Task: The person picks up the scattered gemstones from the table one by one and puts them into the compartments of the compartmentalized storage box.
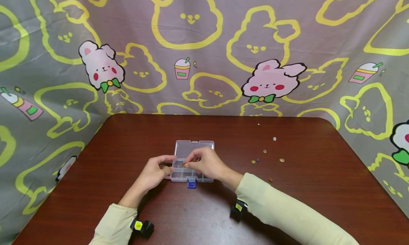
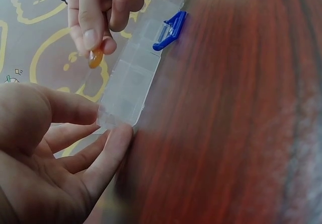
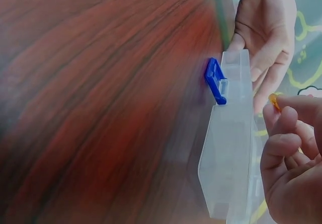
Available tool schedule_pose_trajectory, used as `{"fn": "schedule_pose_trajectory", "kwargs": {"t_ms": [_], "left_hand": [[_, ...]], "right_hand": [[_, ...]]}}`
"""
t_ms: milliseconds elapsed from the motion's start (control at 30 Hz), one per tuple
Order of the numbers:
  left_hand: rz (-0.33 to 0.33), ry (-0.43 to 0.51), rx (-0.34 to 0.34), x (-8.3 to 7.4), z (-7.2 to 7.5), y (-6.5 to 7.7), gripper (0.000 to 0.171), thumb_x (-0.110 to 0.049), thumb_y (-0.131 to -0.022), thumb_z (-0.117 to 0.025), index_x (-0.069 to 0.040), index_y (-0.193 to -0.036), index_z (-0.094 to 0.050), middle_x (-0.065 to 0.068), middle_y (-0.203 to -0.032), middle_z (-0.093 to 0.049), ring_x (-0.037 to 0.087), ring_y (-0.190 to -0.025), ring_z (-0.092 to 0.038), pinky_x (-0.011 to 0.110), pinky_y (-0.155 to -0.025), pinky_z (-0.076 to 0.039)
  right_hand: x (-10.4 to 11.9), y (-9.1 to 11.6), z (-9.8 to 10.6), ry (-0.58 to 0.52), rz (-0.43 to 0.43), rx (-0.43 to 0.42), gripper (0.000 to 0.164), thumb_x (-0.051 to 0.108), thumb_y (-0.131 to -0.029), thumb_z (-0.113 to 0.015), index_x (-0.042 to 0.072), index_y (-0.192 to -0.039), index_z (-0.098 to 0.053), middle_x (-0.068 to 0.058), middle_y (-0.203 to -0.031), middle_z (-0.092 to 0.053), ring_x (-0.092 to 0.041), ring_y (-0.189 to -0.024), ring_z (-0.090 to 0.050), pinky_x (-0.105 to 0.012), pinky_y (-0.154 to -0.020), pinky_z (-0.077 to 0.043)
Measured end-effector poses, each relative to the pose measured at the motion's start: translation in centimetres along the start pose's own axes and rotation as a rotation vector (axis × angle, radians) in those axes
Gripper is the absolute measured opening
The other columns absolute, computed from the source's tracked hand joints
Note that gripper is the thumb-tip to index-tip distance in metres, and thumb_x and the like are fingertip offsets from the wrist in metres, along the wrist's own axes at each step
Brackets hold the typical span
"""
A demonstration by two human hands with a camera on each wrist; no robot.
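A clear plastic compartment box stands on the table with its lid raised at the back and its blue latch hanging at the front. At the box's left end, my left hand grips the corner between thumb and fingers. My right hand pinches a small amber-orange stone between thumb and forefinger, over the left rear compartment. The stone also shows at the fingertips in the right wrist view. A small pale piece appears inside that compartment.
Right of the box, small stones lie scattered on the brown table: a white one, a pale oval one, a yellow one, a blue one and a reddish one. A patterned curtain hangs behind.
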State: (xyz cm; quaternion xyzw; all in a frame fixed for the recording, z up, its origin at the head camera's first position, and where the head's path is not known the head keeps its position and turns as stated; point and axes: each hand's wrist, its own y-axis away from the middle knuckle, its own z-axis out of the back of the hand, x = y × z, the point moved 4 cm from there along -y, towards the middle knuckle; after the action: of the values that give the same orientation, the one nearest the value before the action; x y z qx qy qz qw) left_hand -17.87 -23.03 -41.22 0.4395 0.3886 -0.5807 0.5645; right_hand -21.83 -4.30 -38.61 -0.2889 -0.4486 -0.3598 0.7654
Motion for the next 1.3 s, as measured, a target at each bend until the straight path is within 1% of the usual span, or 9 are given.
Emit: {"fn": "schedule_pose_trajectory", "kwargs": {"t_ms": [100, 233, 400, 633, 700, 933, 1167, 1300], "left_hand": [[-0.001, 0.002, -0.002, 0.0, 0.0, -0.1, 0.04, 0.009, -0.089, -0.06, 0.011, -0.129, -0.06, 0.027, -0.122, -0.062, 0.026, -0.086, -0.067, 0.037, -0.069, -0.061], [-0.003, 0.01, -0.003, 0.0, 0.0, -0.1, 0.04, 0.01, -0.089, -0.06, 0.011, -0.129, -0.06, 0.028, -0.122, -0.062, 0.025, -0.086, -0.067, 0.036, -0.069, -0.06], [-0.005, 0.011, -0.002, 0.0, 0.0, 0.0, 0.04, 0.01, -0.089, -0.06, 0.011, -0.129, -0.06, 0.028, -0.123, -0.061, 0.025, -0.087, -0.067, 0.035, -0.069, -0.06], [-0.006, 0.036, 0.0, -0.1, 0.0, 0.1, 0.042, 0.01, -0.088, -0.061, 0.012, -0.129, -0.059, 0.028, -0.123, -0.062, 0.027, -0.088, -0.067, 0.037, -0.069, -0.061], [-0.004, 0.034, 0.0, -0.1, 0.0, 0.1, 0.042, 0.01, -0.088, -0.061, 0.012, -0.129, -0.059, 0.027, -0.123, -0.062, 0.027, -0.088, -0.067, 0.037, -0.069, -0.061], [-0.002, 0.01, -0.001, 0.0, 0.0, 0.0, 0.042, 0.009, -0.088, -0.062, 0.011, -0.13, -0.06, 0.026, -0.124, -0.062, 0.026, -0.088, -0.067, 0.035, -0.069, -0.06], [0.0, 0.0, -0.007, 0.0, 0.0, 0.0, 0.042, 0.009, -0.088, -0.062, 0.01, -0.129, -0.061, 0.026, -0.124, -0.062, 0.025, -0.088, -0.067, 0.033, -0.067, -0.059], [-0.002, 0.003, -0.005, 0.0, 0.0, 0.0, 0.042, 0.009, -0.088, -0.062, 0.01, -0.129, -0.061, 0.026, -0.125, -0.062, 0.026, -0.088, -0.067, 0.033, -0.067, -0.06]], "right_hand": [[0.1, -0.3, -0.4, 0.008, 0.01, 0.007, 0.004, 0.003, -0.086, -0.076, -0.001, -0.086, -0.074, 0.001, -0.069, -0.065, -0.005, -0.044, -0.048, -0.02, -0.044, -0.041], [0.2, -0.6, -0.9, 0.034, 0.004, 0.016, 0.003, 0.003, -0.086, -0.077, 0.001, -0.085, -0.074, 0.002, -0.068, -0.066, -0.006, -0.042, -0.048, -0.021, -0.043, -0.042], [0.5, -1.2, -1.1, 0.091, 0.007, -0.007, 0.004, 0.005, -0.085, -0.078, 0.004, -0.084, -0.075, 0.005, -0.07, -0.068, -0.005, -0.042, -0.051, -0.022, -0.043, -0.046], [1.0, -1.9, -1.5, 0.215, 0.054, -0.04, 0.007, 0.006, -0.081, -0.081, 0.009, -0.079, -0.075, 0.007, -0.07, -0.069, 0.001, -0.06, -0.052, -0.019, -0.055, -0.044], [1.1, -2.0, -1.6, 0.234, 0.05, -0.036, 0.007, 0.006, -0.082, -0.081, 0.009, -0.079, -0.075, 0.008, -0.069, -0.068, 0.001, -0.06, -0.053, -0.019, -0.055, -0.043], [1.1, -2.4, -1.8, 0.265, 0.035, -0.031, 0.007, 0.008, -0.082, -0.082, 0.01, -0.079, -0.076, 0.009, -0.067, -0.068, 0.0, -0.058, -0.052, -0.019, -0.053, -0.043], [1.1, -2.6, -1.9, 0.273, 0.024, -0.019, 0.006, 0.006, -0.083, -0.081, 0.009, -0.08, -0.076, 0.009, -0.069, -0.069, 0.0, -0.06, -0.055, -0.02, -0.056, -0.045], [1.2, -2.7, -2.1, 0.28, 0.029, -0.002, 0.005, 0.003, -0.084, -0.079, 0.007, -0.081, -0.075, 0.006, -0.071, -0.07, 0.0, -0.062, -0.057, -0.019, -0.058, -0.048]]}}
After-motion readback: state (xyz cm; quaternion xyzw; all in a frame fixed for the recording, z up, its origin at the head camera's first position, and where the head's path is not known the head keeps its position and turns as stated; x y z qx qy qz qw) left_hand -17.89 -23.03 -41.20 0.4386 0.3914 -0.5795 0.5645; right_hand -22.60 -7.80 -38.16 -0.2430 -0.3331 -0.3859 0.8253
